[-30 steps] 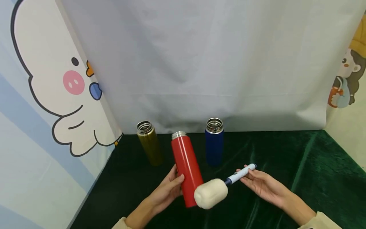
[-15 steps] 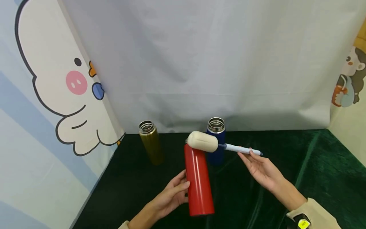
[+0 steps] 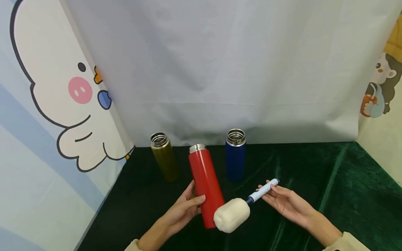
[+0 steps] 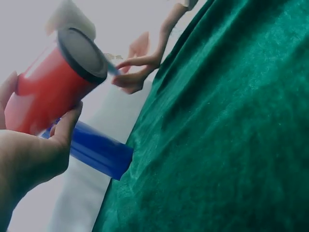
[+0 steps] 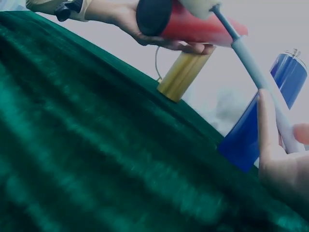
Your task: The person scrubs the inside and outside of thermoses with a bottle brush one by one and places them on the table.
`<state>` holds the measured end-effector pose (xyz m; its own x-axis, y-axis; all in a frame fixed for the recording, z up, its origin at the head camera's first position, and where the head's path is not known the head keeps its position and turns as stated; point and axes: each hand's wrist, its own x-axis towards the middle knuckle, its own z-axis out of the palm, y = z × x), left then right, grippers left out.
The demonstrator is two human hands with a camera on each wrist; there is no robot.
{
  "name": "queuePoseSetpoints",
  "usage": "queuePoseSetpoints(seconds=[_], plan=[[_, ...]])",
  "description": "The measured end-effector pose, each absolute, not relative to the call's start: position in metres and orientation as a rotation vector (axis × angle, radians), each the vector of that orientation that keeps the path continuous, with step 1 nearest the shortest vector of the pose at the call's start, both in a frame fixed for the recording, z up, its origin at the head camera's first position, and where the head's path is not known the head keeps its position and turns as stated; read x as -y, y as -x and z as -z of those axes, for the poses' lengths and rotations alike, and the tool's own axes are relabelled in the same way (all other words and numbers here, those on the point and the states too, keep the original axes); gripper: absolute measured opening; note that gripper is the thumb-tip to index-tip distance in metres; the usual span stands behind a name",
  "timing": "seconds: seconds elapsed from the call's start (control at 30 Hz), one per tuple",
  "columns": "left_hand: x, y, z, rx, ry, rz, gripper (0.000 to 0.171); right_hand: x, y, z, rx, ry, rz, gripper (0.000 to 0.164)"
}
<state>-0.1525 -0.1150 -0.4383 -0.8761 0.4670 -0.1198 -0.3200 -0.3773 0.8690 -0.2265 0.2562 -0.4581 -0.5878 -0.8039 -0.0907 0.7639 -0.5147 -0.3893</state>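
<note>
Your left hand (image 3: 183, 212) wraps fingers and thumb round the red bottle (image 3: 208, 183), tilted above the green velvet cloth (image 3: 314, 170). Your right hand (image 3: 290, 206) pinches the pale handle of the cream sponge brush (image 3: 233, 214); its head overlaps the bottle's lower end, contact unclear. The bottle is glossy, its silver neck threaded. The left wrist view shows its black-rimmed grey base, hidden from the head camera. Behind stand 2 open bottles, a gold bottle (image 3: 165, 160) and a blue bottle (image 3: 235, 162), before a grey-white curtain (image 3: 220, 69).
</note>
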Motion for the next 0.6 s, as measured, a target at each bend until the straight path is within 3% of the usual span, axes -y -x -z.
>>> queuePoseSetpoints(seconds=[0.2, 0.33, 0.6], plan=[[0.109, 0.15, 0.443, -1.369, -0.249, -2.168, 0.072, -0.242, 0.234, 0.438, -0.406, -0.196, 2.401, 0.021], [0.108, 0.148, 0.444, -1.307, -0.277, -2.14, 0.066, -0.237, 0.235, 0.432, -0.396, -0.285, 2.451, 0.018], [0.118, 0.151, 0.437, -1.371, -0.195, -2.259, 0.062, -0.25, 0.226, 0.456, -0.443, 0.012, 2.207, 0.033]])
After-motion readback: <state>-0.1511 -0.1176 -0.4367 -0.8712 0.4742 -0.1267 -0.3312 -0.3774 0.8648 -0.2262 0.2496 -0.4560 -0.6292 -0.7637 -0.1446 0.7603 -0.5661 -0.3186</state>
